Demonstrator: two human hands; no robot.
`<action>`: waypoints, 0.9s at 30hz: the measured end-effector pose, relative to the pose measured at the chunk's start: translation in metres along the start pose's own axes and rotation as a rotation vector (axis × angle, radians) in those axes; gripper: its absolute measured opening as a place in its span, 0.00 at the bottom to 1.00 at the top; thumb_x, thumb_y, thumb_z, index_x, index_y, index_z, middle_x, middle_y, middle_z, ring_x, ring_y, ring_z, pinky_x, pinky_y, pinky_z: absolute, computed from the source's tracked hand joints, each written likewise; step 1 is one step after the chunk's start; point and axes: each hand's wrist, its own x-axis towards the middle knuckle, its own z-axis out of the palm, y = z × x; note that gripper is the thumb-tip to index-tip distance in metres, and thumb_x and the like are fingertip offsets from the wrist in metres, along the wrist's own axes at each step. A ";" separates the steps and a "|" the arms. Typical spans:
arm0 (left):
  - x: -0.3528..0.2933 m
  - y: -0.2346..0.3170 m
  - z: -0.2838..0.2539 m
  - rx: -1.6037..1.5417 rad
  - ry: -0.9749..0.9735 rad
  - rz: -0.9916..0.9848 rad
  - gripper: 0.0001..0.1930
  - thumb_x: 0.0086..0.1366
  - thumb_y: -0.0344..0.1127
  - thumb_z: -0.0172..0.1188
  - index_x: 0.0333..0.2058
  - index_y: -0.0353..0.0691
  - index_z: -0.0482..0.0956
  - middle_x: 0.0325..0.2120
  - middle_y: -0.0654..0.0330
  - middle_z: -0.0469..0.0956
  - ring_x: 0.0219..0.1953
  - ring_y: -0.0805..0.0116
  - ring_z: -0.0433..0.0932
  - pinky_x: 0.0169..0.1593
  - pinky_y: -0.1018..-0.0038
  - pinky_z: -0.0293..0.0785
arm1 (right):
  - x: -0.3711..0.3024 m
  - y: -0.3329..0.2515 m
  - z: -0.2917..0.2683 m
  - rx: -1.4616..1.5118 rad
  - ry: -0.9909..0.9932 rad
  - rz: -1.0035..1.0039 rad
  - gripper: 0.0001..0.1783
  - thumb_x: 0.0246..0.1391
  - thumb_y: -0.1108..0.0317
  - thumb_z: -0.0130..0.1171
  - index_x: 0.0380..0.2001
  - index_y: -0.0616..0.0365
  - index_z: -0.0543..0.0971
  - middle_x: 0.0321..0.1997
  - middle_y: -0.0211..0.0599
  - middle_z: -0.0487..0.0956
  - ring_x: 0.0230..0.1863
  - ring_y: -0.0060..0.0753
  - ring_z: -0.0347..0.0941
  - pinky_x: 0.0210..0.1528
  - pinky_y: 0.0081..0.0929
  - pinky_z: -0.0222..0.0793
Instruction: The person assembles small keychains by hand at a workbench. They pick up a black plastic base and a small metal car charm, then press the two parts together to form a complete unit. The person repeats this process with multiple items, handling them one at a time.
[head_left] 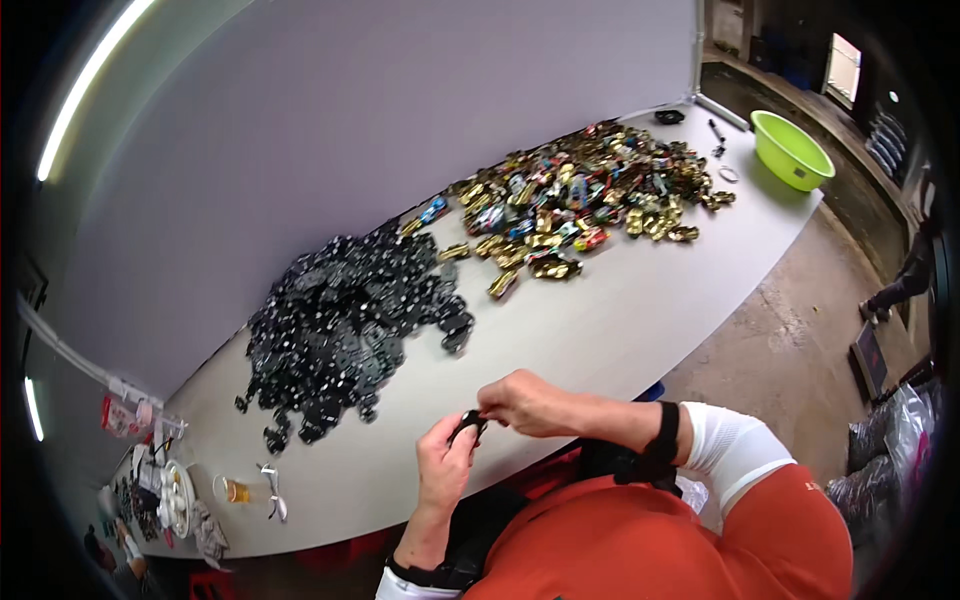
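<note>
Near the front edge of the table, my left hand is closed around a small black plastic part, much like the ones in the dark heap. My right hand meets it from the right with thumb and fingers pinched together at the part's end. Whatever lies between those right fingertips is too small to make out. Beyond my hands to the left spreads a large heap of black plastic parts. Farther back and right lies a pile of small toy cars, many gold, others red, blue or white.
A grey-white panel stands behind the piles. At the far right corner of the table is a green basin. On the left are a glass with amber drink, a white tray and a cloth.
</note>
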 end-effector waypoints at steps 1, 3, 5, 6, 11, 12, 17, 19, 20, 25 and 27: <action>-0.003 -0.003 0.000 0.016 0.011 0.009 0.07 0.60 0.25 0.50 0.34 0.30 0.75 0.20 0.64 0.71 0.17 0.83 0.62 0.20 0.85 0.58 | -0.002 0.002 0.003 0.009 0.015 -0.019 0.04 0.49 0.73 0.55 0.26 0.63 0.75 0.18 0.43 0.73 0.20 0.37 0.67 0.26 0.30 0.65; -0.014 -0.009 -0.005 0.041 -0.004 0.010 0.07 0.60 0.26 0.50 0.34 0.31 0.75 0.20 0.65 0.72 0.17 0.84 0.64 0.20 0.86 0.59 | -0.004 0.002 0.005 0.030 -0.081 -0.049 0.04 0.49 0.74 0.54 0.27 0.63 0.75 0.18 0.40 0.73 0.20 0.33 0.68 0.25 0.29 0.64; -0.026 -0.002 -0.011 0.170 -0.158 -0.022 0.07 0.60 0.26 0.51 0.36 0.32 0.75 0.20 0.65 0.72 0.18 0.84 0.65 0.21 0.85 0.61 | -0.007 0.004 -0.006 0.317 -0.369 0.064 0.05 0.49 0.75 0.51 0.26 0.64 0.76 0.18 0.32 0.73 0.20 0.23 0.69 0.24 0.26 0.66; -0.034 -0.002 -0.014 0.238 -0.223 -0.045 0.07 0.60 0.26 0.52 0.36 0.32 0.75 0.20 0.65 0.73 0.18 0.84 0.66 0.22 0.85 0.62 | -0.011 0.006 -0.013 0.389 -0.382 0.089 0.05 0.50 0.75 0.50 0.27 0.65 0.75 0.19 0.32 0.74 0.20 0.23 0.69 0.23 0.23 0.66; -0.068 -0.071 -0.010 0.459 -0.691 -0.057 0.11 0.62 0.34 0.51 0.41 0.35 0.75 0.23 0.63 0.74 0.19 0.83 0.66 0.22 0.84 0.63 | -0.022 0.031 -0.045 0.399 -0.007 0.376 0.07 0.52 0.76 0.44 0.33 0.66 0.71 0.24 0.37 0.75 0.20 0.23 0.72 0.23 0.21 0.70; -0.063 -0.103 -0.004 0.298 -0.618 -0.377 0.11 0.63 0.36 0.50 0.40 0.36 0.74 0.22 0.63 0.73 0.18 0.81 0.66 0.20 0.82 0.62 | -0.016 0.034 -0.040 0.388 -0.001 0.369 0.07 0.52 0.76 0.44 0.33 0.66 0.71 0.25 0.38 0.75 0.20 0.23 0.73 0.23 0.21 0.70; -0.024 -0.253 0.010 -0.044 -0.184 -0.686 0.13 0.63 0.42 0.52 0.36 0.38 0.70 0.21 0.60 0.72 0.16 0.76 0.69 0.18 0.79 0.68 | -0.019 0.055 -0.013 0.269 0.011 0.372 0.07 0.53 0.74 0.45 0.34 0.63 0.71 0.27 0.35 0.76 0.22 0.23 0.73 0.23 0.24 0.74; -0.010 -0.344 -0.002 0.290 -0.139 -0.394 0.13 0.63 0.42 0.53 0.34 0.35 0.70 0.22 0.57 0.72 0.16 0.67 0.71 0.19 0.70 0.73 | -0.013 0.067 -0.007 0.165 0.041 0.254 0.07 0.51 0.73 0.48 0.33 0.63 0.71 0.23 0.39 0.75 0.18 0.28 0.72 0.21 0.26 0.71; -0.006 -0.347 0.002 0.483 -0.148 -0.293 0.13 0.62 0.42 0.53 0.35 0.35 0.70 0.24 0.56 0.72 0.18 0.66 0.71 0.21 0.70 0.72 | -0.017 0.068 -0.014 0.206 0.041 0.313 0.07 0.52 0.72 0.47 0.34 0.63 0.71 0.22 0.38 0.74 0.18 0.28 0.72 0.21 0.26 0.70; -0.026 -0.300 -0.001 0.883 -0.219 -0.010 0.15 0.60 0.40 0.55 0.40 0.34 0.69 0.32 0.52 0.72 0.29 0.59 0.71 0.32 0.67 0.71 | -0.011 0.069 -0.023 0.312 -0.085 0.428 0.07 0.55 0.70 0.47 0.35 0.61 0.70 0.25 0.36 0.74 0.19 0.24 0.72 0.21 0.23 0.70; -0.047 -0.273 -0.014 0.945 -0.269 0.112 0.17 0.60 0.39 0.56 0.43 0.34 0.69 0.35 0.50 0.72 0.33 0.56 0.71 0.36 0.66 0.70 | -0.010 0.076 -0.025 0.349 -0.119 0.443 0.07 0.55 0.69 0.47 0.34 0.61 0.70 0.23 0.35 0.74 0.18 0.23 0.72 0.20 0.22 0.70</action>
